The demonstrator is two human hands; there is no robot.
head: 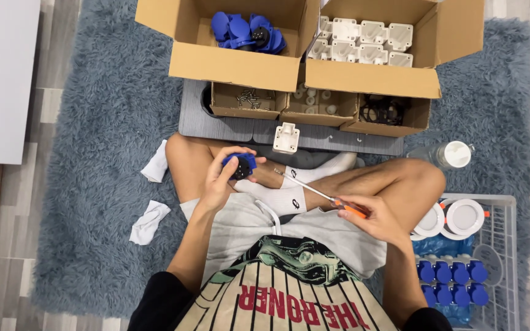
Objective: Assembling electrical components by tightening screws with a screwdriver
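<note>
Your left hand (221,181) has its grip pinched around a blue plug part (240,165), held above your crossed legs, just in front of the grey board (228,127). Your right hand (378,217) has its grip pressed around the orange handle of a screwdriver (320,195), whose shaft points toward the blue plug part, its tip a little short of it. A white housing (286,137) sits on the grey board, below the small cardboard trays (314,105).
</note>
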